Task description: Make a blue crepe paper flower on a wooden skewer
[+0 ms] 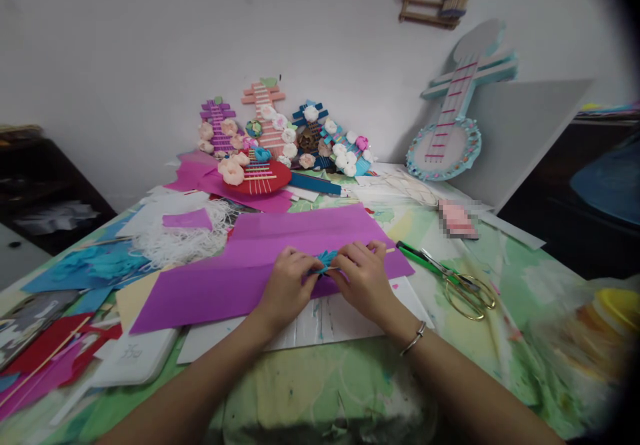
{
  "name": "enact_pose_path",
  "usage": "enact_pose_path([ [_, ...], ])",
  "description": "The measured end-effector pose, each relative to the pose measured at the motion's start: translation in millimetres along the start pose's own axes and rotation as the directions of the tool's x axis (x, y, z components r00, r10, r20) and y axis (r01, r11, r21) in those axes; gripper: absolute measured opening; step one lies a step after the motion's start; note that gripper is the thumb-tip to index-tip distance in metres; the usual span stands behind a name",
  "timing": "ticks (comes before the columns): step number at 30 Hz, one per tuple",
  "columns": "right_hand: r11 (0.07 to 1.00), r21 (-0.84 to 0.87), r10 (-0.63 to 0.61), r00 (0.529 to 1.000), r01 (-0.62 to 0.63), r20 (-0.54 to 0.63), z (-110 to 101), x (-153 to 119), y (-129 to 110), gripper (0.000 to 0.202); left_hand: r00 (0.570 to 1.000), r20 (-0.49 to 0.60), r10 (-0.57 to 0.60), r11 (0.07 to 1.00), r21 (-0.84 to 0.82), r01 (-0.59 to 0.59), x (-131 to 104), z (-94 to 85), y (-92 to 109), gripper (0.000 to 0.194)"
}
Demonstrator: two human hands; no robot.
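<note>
Between my two hands is a small blue gathered paper piece (pixel 327 260), its upper edge frilled or fringed. My left hand (pixel 291 284) pinches its left end, with thumb and fingers close together. On the other end, my right hand (pixel 364 282) is closed too, a bracelet on that wrist. A thin pale stick (pixel 390 250) pokes out to the right of my right fingers; whether it runs through the blue piece is hidden. Beneath both hands lies a large purple sheet (pixel 210 292), partly over a white board (pixel 345 325).
Gold-handled scissors (pixel 465 292) and a green cutter (pixel 417 256) lie to the right. White shreds (pixel 175 245), blue paper scraps (pixel 100 265) and a white device (pixel 135 358) are at left. Flower-trimmed craft instruments (pixel 270 132) stand along the wall. A yellow-lidded container (pixel 615 312) sits far right.
</note>
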State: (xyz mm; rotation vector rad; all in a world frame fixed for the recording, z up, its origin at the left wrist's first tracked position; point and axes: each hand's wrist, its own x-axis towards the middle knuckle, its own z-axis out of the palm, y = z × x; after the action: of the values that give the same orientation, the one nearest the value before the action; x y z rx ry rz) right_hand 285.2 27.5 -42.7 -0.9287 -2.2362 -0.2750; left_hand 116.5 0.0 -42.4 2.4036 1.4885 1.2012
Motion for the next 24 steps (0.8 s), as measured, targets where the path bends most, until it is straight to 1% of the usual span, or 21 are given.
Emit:
enact_pose_path([
  [4, 1.0, 0.001, -0.012, 1.0, 0.012, -0.008, 0, -1, -1, 0.017, 1.0, 0.022, -0.018, 1.0, -0.009, 0.018, 0, -1.0, 1, 0.016],
  [7, 1.0, 0.011, -0.02, 1.0, 0.02, -0.01, 0, -1, -2, 0.017, 0.999, 0.033, -0.002, 1.0, -0.003, 0.002, 0, -2.1, 2, 0.016],
  [10, 1.0, 0.011, -0.027, 1.0, 0.028, -0.011, 0, -2, 0, 0.016, 0.998, 0.041, 0.053, 0.998, 0.034, -0.055, -1, -2.9, 1, 0.014],
  [13, 1.0, 0.013, -0.023, 1.0, 0.024, -0.017, 1, -2, 2, 0.017, 0.992, 0.05, 0.116, 0.986, 0.112, -0.121, -2, -2.6, 0, 0.018],
  [15, 1.0, 0.016, -0.016, 1.0, 0.017, -0.02, 2, -3, 3, 0.017, 0.988, 0.067, 0.138, 0.975, 0.169, -0.147, -2, -2.3, 1, 0.02],
  [20, 1.0, 0.015, -0.019, 1.0, 0.019, -0.014, 2, -2, 1, 0.017, 0.986, 0.141, 0.09, 0.953, 0.274, -0.126, -2, -3.6, 7, 0.02],
  [24, 0.999, 0.022, -0.03, 1.0, 0.03, 0.0, 1, -1, -1, 0.016, 0.985, 0.167, 0.039, 0.963, 0.258, -0.082, -1, -6.0, 10, 0.021],
])
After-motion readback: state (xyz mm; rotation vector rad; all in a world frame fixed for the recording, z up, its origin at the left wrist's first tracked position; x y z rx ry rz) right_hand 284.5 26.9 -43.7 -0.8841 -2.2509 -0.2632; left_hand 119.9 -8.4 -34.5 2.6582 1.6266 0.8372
